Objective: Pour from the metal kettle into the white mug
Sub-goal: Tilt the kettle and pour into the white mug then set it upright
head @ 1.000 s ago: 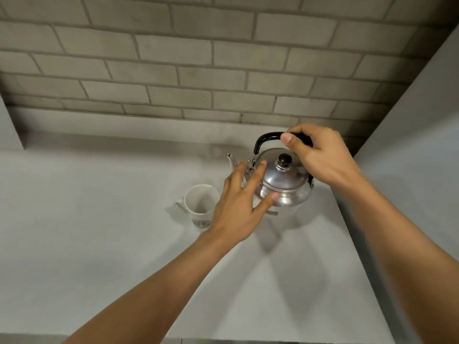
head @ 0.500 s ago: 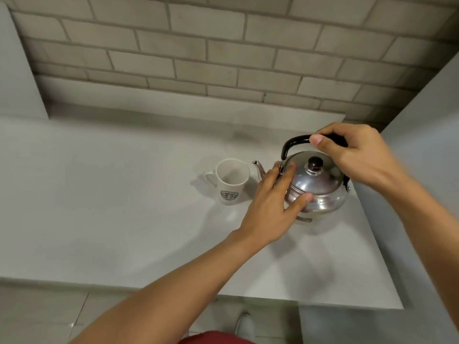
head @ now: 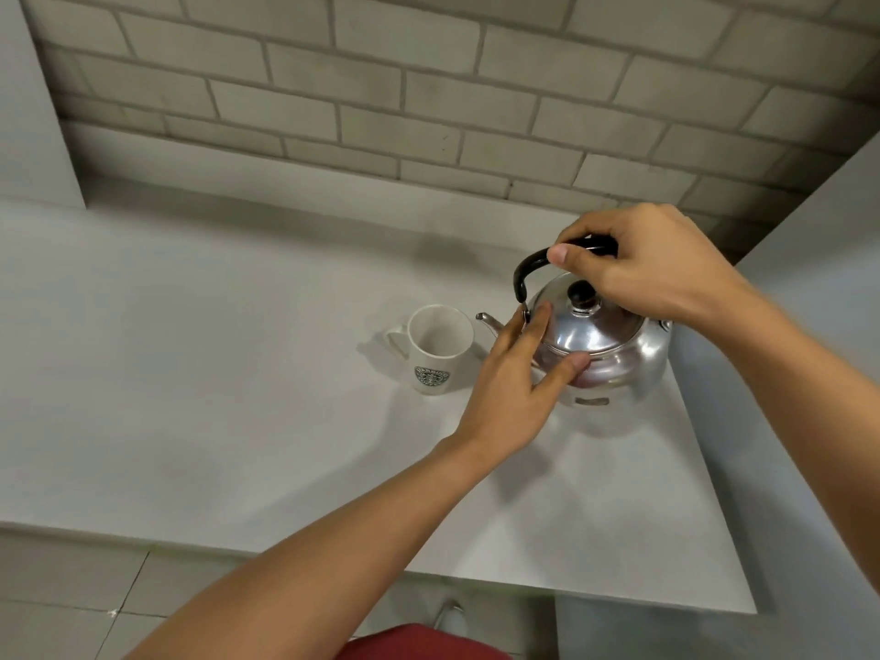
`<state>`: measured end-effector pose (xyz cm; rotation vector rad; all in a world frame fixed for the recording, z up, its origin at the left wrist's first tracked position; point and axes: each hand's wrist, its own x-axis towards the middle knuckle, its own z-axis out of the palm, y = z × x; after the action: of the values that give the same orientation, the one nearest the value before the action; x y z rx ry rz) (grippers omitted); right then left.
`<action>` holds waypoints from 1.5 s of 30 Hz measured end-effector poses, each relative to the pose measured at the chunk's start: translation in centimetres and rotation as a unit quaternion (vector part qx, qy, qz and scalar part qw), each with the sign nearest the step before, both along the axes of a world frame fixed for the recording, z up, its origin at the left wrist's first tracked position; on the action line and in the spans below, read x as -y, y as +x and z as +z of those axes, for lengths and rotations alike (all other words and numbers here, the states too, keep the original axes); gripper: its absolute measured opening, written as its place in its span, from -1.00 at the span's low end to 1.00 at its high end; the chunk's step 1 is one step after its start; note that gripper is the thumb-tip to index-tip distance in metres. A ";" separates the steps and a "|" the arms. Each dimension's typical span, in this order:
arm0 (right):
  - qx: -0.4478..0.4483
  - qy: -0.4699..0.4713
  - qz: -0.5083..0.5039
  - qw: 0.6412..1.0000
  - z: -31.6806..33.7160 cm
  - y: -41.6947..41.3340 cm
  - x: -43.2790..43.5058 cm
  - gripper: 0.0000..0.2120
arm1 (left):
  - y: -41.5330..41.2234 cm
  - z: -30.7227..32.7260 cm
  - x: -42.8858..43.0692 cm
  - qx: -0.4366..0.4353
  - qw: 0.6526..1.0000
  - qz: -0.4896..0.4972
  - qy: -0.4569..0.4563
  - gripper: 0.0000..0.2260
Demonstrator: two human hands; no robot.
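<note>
A pale grey counter (head: 200, 373) runs along a wall of grey bricks (head: 428, 88), closed in at the right by a plain grey panel (head: 809, 326), so the working corner is tight and everything sits toward that side. Furthest left of the objects stands the white mug (head: 435, 347), upright and looking empty, its handle turned away to the left and its green logo facing the person; its open mouth is just beside the spout (head: 488, 320), which suggests it has been set there to receive the pour with little travel. Next comes the left hand (head: 516, 388), fingers spread and laid flat against the near-left side of the metal kettle (head: 614, 345), thumb along the rim under the lid (head: 588, 321); it grips nothing, and seems meant to steady the body and keep the lid from shifting once the kettle tips. The kettle itself appears to rest on the counter in the right corner, spout aimed left at the mug. Furthest right, the right hand (head: 652, 264) is wrapped around the top of the black handle (head: 538, 266), thumb laid along it, the hold that will carry the weight. The lift and tilt have not yet begun.
</note>
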<state>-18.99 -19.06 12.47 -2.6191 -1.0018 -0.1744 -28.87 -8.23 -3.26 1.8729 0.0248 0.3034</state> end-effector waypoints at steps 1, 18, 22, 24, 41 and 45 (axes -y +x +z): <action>0.004 -0.010 0.006 1.000 0.2 -0.1 -0.4 -0.75 | 0.1 -0.1 0.0 0.002 1.000 0.003 -0.006 -0.36; 0.050 -0.100 0.048 0.993 1.5 -0.8 -4.1 -0.76 | -0.2 0.3 0.1 0.009 0.993 0.033 -0.116 -0.41; 0.044 -0.113 0.050 0.991 2.2 -0.9 -4.4 -0.73 | -0.1 0.5 0.5 0.005 0.991 0.045 -0.123 -0.40; 0.046 -0.115 0.054 0.991 2.5 -1.0 -4.6 -0.73 | 0.0 0.6 0.7 0.004 0.990 0.047 -0.130 -0.40; 0.046 -0.152 0.063 0.985 3.5 -1.2 -5.3 -0.75 | 0.2 1.1 1.5 0.016 0.983 0.047 -0.177 -0.48; 0.048 -0.160 0.061 0.984 3.4 -1.0 -5.4 -0.76 | 0.1 1.1 1.6 0.017 0.983 0.047 -0.177 -0.46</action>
<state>-20.00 -13.69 15.89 -2.8442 -1.3162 -0.1199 -28.74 -9.80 -2.19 1.5159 0.1347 0.3703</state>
